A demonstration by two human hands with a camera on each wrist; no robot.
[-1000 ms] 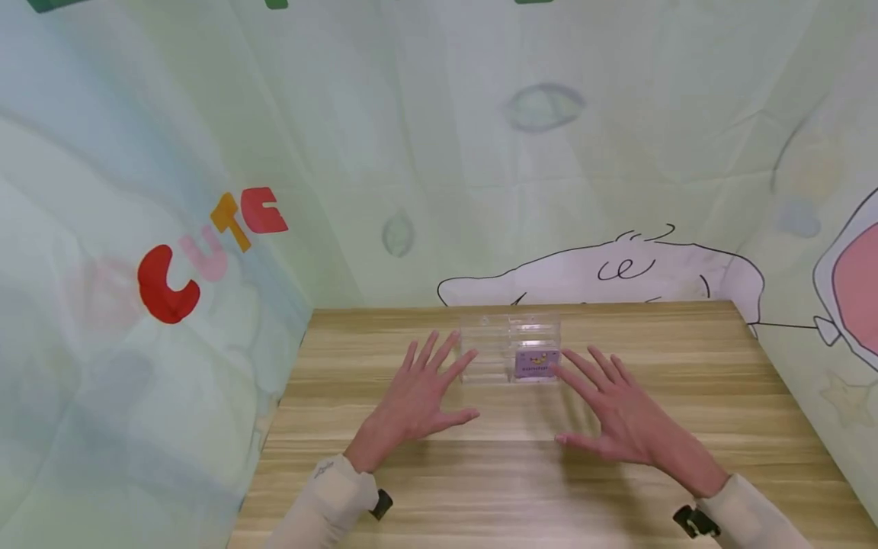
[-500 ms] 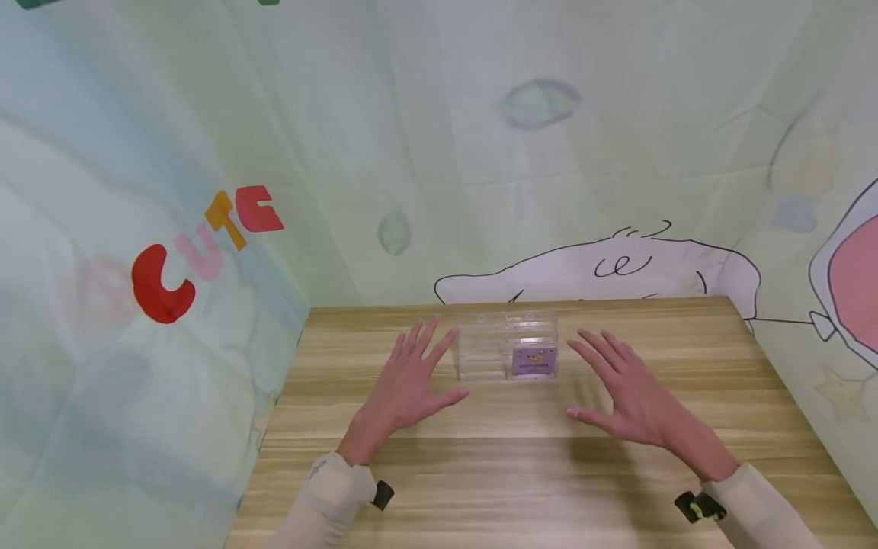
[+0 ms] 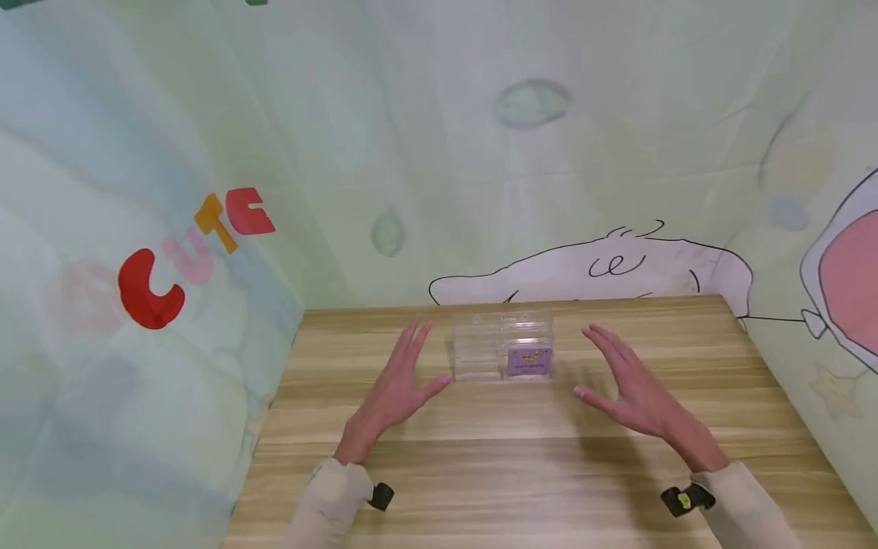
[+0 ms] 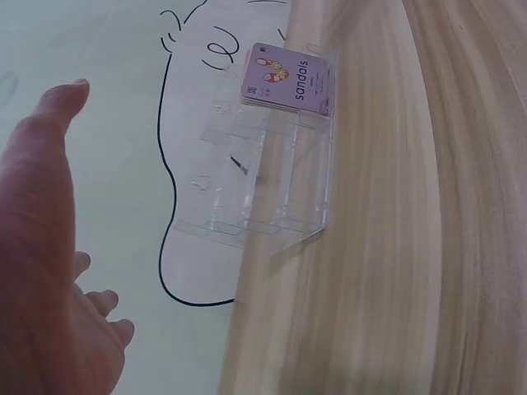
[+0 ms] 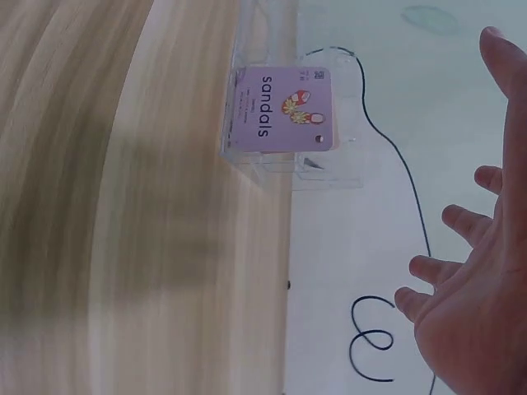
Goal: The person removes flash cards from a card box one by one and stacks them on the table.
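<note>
Near the back of the table stands a clear plastic tiered card rack [image 3: 478,358] with two columns. Purple flash cards [image 3: 530,361] sit in its front right slot; the top one reads "sandals" and pictures a pair of sandals, as the card stack [image 5: 286,110] shows in the right wrist view. To the left of the rack my left hand [image 3: 392,389] hovers with fingers extended, holding nothing. My right hand [image 3: 638,389] is held to the right of the rack, fingers straight and thumb apart, also holding nothing. Neither hand touches the rack.
The wood-grain table [image 3: 480,473] runs back to a printed cloth backdrop [image 3: 439,152], which also covers both sides. A dark band [image 3: 687,500] is worn at the right wrist, another dark band [image 3: 381,496] at the left.
My right hand has drawn away from the cards to the right, and my left hand has shifted slightly left from the rack. Both hands have turned more edge-on. The rack and cards stay put.
</note>
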